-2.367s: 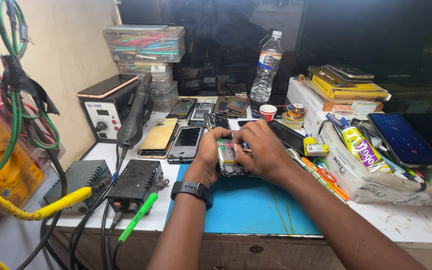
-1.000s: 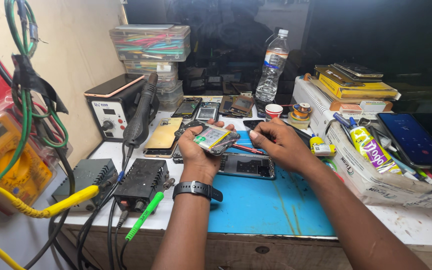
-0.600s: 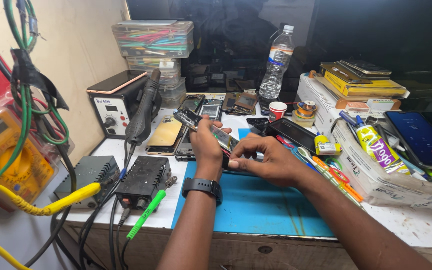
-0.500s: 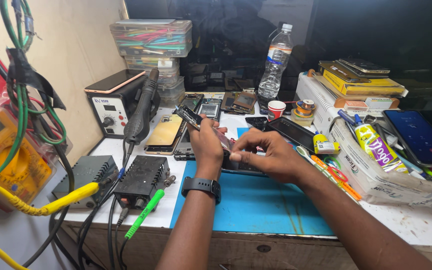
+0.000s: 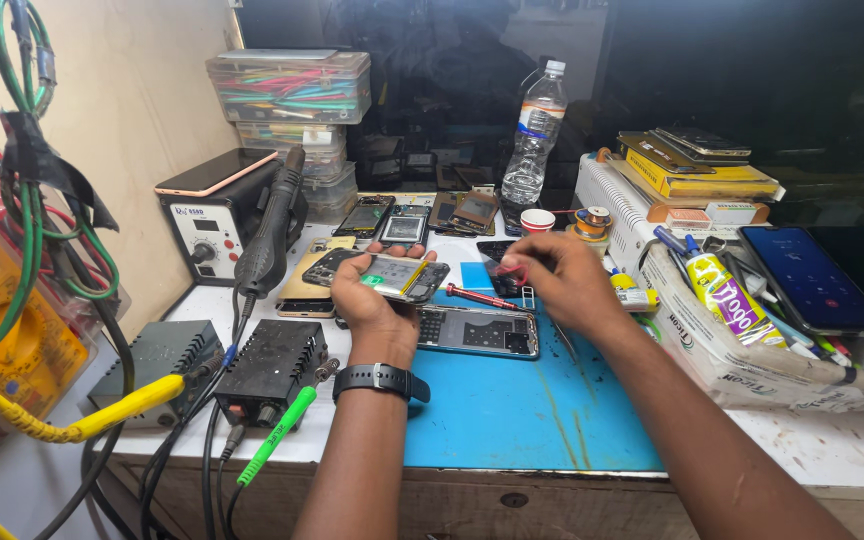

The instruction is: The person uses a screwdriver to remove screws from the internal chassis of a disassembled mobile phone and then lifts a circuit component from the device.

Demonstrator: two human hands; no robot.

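My left hand (image 5: 370, 300) grips the opened phone (image 5: 382, 274); its back cover (image 5: 477, 331) lies off; right hand (image 5: 557, 280) pinches something small.

Left hand (image 5: 367, 300) lifts opened phone (image 5: 377, 275) above blue mat (image 5: 522, 415).

Your white tabletop (image 5: 812, 455) carries a blue mat (image 5: 522, 410). An opened phone (image 5: 477, 331) lies on that mat, a black power supply (image 5: 270, 368) just left

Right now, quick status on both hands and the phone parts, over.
Left hand grips opened phone body, raised above the blue mat. Right hand reaching near red-handled tool. Second opened phone flat on mat beneath; nothing blocking.
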